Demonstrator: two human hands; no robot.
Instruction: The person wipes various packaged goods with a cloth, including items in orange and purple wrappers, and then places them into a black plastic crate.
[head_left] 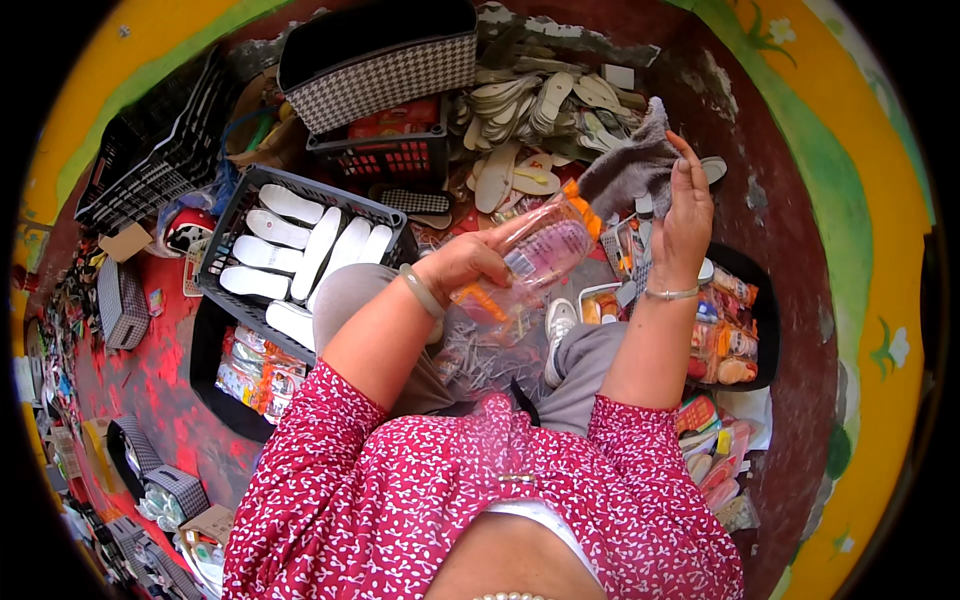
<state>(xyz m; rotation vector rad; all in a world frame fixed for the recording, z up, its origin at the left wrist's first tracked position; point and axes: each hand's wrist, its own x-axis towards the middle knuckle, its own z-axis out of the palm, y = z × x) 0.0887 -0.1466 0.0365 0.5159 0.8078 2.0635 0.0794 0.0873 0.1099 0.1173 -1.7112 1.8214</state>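
Observation:
My left hand (462,262) grips a clear plastic bag (535,258) with pinkish contents and orange trim, held over my lap. My right hand (683,215) is raised to the right of it, fingers closed on a grey fuzzy cloth piece (628,165) that hangs toward the bag's upper end. Both wrists wear bangles. My knees in grey trousers show under the bag.
A dark crate of white insoles (300,240) stands at my left. Behind it are a houndstooth box (385,60), a black basket with red packets (395,150) and a heap of loose soles (540,105). A black tray of packed items (735,330) lies at my right.

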